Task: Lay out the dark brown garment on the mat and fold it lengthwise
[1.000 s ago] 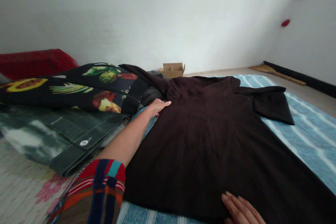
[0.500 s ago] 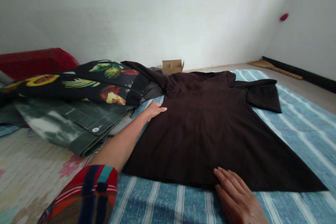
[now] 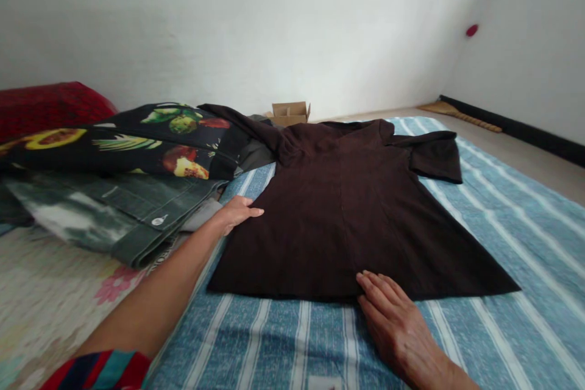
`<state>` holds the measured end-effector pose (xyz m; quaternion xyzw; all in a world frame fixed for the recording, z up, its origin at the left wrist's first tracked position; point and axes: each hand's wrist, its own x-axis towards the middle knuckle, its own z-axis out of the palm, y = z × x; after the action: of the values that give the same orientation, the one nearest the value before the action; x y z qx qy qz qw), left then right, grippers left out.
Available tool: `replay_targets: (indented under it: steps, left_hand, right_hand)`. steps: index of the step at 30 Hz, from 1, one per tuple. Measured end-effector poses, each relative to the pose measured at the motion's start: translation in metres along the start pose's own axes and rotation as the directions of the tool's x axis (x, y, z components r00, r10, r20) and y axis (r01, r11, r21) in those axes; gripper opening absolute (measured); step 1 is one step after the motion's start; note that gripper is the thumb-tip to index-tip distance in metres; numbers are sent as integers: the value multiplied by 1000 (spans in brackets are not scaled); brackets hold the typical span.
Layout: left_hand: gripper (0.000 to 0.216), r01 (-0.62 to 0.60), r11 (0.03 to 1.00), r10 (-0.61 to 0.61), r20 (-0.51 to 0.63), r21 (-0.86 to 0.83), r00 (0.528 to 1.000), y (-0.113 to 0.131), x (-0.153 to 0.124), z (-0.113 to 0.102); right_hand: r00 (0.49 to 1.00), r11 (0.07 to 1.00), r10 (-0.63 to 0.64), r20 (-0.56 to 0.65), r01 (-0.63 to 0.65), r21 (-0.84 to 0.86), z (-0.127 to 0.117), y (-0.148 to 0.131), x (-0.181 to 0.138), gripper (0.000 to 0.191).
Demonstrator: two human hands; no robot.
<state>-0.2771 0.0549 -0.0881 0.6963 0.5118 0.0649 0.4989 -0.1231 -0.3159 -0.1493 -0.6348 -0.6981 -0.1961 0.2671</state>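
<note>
Both palms flat and open — left hand (image 3: 237,214) on the brown shirt's (image 3: 347,213) side edge, right hand (image 3: 393,317) at its hem — best pressed evenly outward to avoid creases.

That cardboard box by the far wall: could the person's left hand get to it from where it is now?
Probably not. The cardboard box sits beyond the brown shirt, while the left hand lies flat at the shirt's near side edge.

A cardboard box (image 3: 289,113) sits by the wall beyond a fruit-print cloth (image 3: 137,147).
</note>
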Motion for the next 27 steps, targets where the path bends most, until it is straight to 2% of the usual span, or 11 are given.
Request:
replay_targets:
  steps: [3, 6, 8, 11, 14, 16, 19, 21, 23, 25, 27]
  left_hand:
    - [28, -145, 959, 184, -148, 242, 972, -6, 2, -1]
    - [34, -195, 853, 324, -199, 483, 925, -9, 2, 1]
    - [29, -158, 739, 366, -192, 655, 911, -7, -2, 4]
    - [21, -21, 532, 341, -192, 846, 920, 2, -17, 11]
    - [31, 86, 378, 339, -224, 922, 914, 11, -38, 23]
    - [28, 66, 302, 435, -199, 951, 878, 16, -54, 35]
    - [23, -181, 256, 624, -19, 950, 781, 22, -78, 65]
    - [22, -448, 254, 703, 154, 857, 695, 27, -94, 93]
    - [23, -644, 254, 735, 289, 722, 614, 33, -108, 122]
    - [28, -743, 243, 735, 381, 624, 561, 38, -116, 149]
    - [38, -780, 235, 704, 453, 580, 548, 40, -118, 168]
  right_hand:
    - [1000, 1000, 1, 30, -1, -9, -3, -1, 1, 31]
    - [999, 1000, -3, 52, 3, -9, -4, -1, 1, 31]
    - [998, 1000, -7, 60, 7, 0, -4, -1, 0, 31]
    - [998, 1000, -11, 68, 9, 25, -5, -1, -1, 31]
    - [997, 997, -7, 71, 2, 74, -6, -2, -2, 30]
    - [998, 992, 4, 64, -12, 126, -8, -1, -2, 29]
    - [998, 971, 49, 34, -55, 232, -11, 2, 0, 28]
    - [994, 949, 104, 20, -105, 297, -13, 4, 0, 30]
    - [988, 927, 153, 28, -153, 341, -13, 5, -2, 33]
    - [983, 911, 177, 48, -183, 370, -12, 7, -3, 34]
    - [980, 898, 190, 61, -198, 393, -11, 7, -4, 32]
